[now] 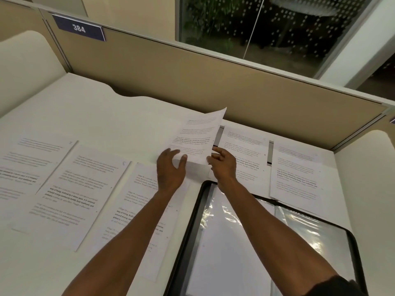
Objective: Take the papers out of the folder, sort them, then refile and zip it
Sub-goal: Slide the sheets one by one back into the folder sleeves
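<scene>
An open black-edged zip folder (pixel 193 212) with clear plastic sleeves lies at the lower right of the white desk. My right hand (pixel 223 166) pinches the lower right edge of a printed sheet (pixel 199 135), which is lifted and tilted above the desk. Beside that sheet's lower left corner is my left hand (pixel 171 169), fingers spread, thumb touching the paper. Other printed sheets lie flat: two at the left (pixel 70 186), one under my left forearm (pixel 136 201), two at the right (pixel 297 174).
A tan partition wall (pixel 192 82) runs along the back of the desk, with a blue sign reading 384 (pixel 79 28). Curved white side panels stand at the left (pixel 25 58) and the right (pixel 367 178). A dark window is behind the partition.
</scene>
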Available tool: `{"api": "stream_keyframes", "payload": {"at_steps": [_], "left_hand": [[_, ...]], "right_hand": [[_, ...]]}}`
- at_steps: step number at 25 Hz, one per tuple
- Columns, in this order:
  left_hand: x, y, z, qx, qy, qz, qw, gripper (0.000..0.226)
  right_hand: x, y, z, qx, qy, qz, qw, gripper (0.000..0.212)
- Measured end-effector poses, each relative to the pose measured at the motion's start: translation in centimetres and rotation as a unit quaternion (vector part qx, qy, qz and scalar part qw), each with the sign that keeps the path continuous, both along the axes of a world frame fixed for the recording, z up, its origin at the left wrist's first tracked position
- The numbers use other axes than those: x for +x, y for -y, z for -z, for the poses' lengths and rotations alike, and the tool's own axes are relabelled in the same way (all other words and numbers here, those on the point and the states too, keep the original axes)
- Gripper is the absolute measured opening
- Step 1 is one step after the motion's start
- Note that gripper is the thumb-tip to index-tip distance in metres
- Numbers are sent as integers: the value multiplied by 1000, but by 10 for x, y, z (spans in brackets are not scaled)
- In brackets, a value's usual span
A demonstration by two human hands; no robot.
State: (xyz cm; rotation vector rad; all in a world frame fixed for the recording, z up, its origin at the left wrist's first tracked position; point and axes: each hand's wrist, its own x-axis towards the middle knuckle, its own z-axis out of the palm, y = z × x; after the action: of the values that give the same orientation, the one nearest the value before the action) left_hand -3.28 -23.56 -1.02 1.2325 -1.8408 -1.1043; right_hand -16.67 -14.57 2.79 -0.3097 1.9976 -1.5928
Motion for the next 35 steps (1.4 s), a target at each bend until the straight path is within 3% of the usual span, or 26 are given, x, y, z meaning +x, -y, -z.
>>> {"api": "stream_keyframes", "payload": {"at_steps": [5, 8, 10, 15, 19, 30, 32, 35], "left_hand": [[26, -9, -50, 169, -119, -125, 970, 44], [53, -21, -64, 339, -169, -29, 925, 56], [66, -42, -62, 390, -158, 67, 904, 56], [81, -142, -38, 411, -119, 196, 882, 51], [87, -223, -25, 414, -93, 243, 872, 52], [105, -419, -29, 416, -47, 252, 872, 32], [108, -447, -27, 389, -20, 226, 893, 22], [101, -460, -20, 270, 52, 189, 943, 26]], "right_hand": [[16, -77, -38, -93, 31, -20, 995, 37], [32, -146, -39, -101, 44, -23, 994, 38], [43, -198, -31, -89, 72, -18, 993, 39], [61, -311, -5, -61, 209, 10, 976, 50], [54, -376, 2, -65, 275, 1, 959, 38], [58, -537, 23, -47, 288, 15, 956, 32], [64, -562, 21, -31, 272, 24, 961, 28], [72, -598, 26, -11, 278, 36, 960, 29]]}}
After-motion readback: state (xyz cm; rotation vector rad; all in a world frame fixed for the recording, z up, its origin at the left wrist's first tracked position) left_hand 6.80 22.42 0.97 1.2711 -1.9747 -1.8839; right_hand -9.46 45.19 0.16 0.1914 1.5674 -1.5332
